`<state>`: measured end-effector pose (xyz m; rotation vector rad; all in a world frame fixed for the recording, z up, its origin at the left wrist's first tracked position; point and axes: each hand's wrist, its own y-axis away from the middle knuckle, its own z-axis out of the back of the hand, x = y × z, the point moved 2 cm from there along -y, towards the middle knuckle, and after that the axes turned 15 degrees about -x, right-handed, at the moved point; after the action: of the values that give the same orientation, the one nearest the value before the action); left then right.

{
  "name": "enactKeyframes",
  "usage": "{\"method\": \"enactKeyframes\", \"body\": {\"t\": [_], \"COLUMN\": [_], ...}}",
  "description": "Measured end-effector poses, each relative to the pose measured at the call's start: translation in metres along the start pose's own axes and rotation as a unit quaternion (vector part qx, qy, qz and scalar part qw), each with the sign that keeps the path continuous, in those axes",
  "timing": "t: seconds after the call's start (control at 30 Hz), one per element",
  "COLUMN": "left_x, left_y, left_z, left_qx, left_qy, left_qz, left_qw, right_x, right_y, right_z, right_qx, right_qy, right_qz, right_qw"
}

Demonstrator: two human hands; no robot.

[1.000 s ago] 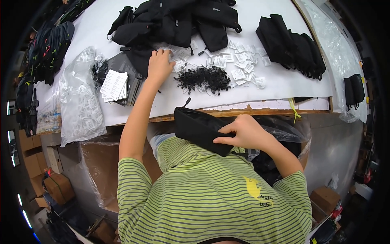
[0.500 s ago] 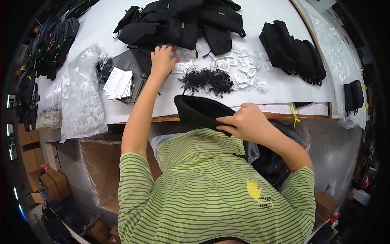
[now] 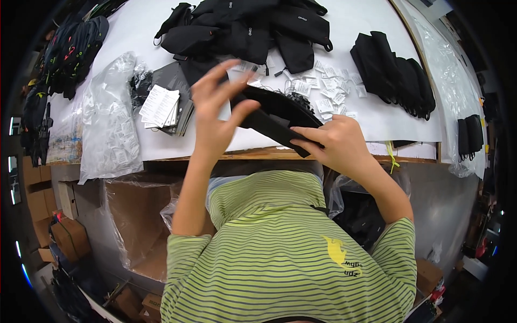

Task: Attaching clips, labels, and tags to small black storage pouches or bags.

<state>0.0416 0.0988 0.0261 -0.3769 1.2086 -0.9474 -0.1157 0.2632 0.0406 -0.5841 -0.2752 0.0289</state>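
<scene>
Above a white-covered worktable (image 3: 134, 145) strewn with black fabric pouches (image 3: 253, 27) and small white paper tags (image 3: 323, 89), the right hand (image 3: 336, 142) grips a flat black fabric pouch (image 3: 274, 116) while the left hand (image 3: 218, 110), fingers spread loose, touches its upper end

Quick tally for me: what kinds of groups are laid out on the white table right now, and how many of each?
Piles of black pouches: 3 (back pile, upright row, edge pair)
Black pouch in hand: 1
White card stacks: 1
Clear plastic bags: 1
Scatter of small white packets: 1
Total: 7
</scene>
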Motion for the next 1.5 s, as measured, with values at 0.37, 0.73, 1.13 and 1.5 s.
{"method": "enactKeyframes", "body": {"t": [0.37,0.73,1.13,1.5], "left_x": [0.008,-0.002,-0.018,-0.031], "left_y": [0.083,0.073,0.056,0.053], "left_z": [-0.033,-0.033,-0.018,-0.018], "left_qx": [-0.194,-0.244,-0.145,-0.107], "left_qy": [0.49,0.478,0.401,0.39], "left_qz": [0.526,0.584,0.558,0.572], "left_qw": [0.668,0.609,0.712,0.714], "right_x": [0.02,0.027,0.006,0.005], "right_y": [-0.01,0.007,0.007,-0.035], "right_z": [-0.018,-0.036,-0.034,-0.003], "right_qx": [-0.086,-0.118,-0.295,-0.236], "right_qy": [-0.046,-0.228,-0.329,-0.08], "right_qz": [-0.028,-0.169,-0.307,-0.073], "right_qw": [0.995,0.952,0.843,0.966]}}
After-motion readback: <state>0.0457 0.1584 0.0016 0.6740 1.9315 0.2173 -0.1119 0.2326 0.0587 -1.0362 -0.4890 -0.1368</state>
